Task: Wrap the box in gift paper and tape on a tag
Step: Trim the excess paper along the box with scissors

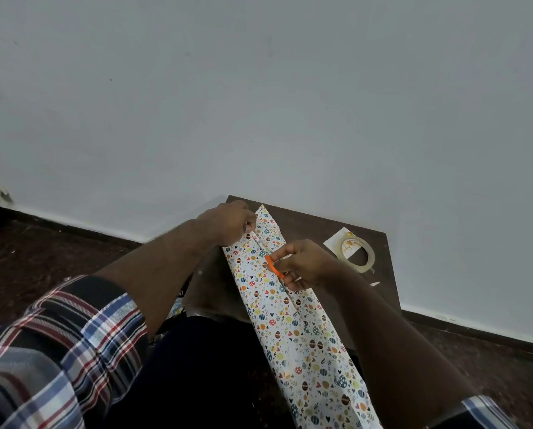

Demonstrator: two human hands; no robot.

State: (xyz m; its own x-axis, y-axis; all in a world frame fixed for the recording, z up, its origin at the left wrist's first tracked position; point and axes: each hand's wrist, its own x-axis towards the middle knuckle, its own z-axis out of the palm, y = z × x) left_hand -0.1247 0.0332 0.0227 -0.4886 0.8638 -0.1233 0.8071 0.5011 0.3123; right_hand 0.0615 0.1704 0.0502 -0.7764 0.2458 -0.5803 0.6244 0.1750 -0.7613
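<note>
Your left hand (231, 222) pinches the gift paper (290, 305) taut near the table's (373, 243) far edge so it cuts cleanly; your right hand (302, 264) grips the orange scissors (273, 267). The tape roll (356, 253) and tag (336, 239) wait by the right edge.

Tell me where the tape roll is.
In the head view, the tape roll lies on the dark table's far right, partly over a white tag, beyond the right hand.
</note>
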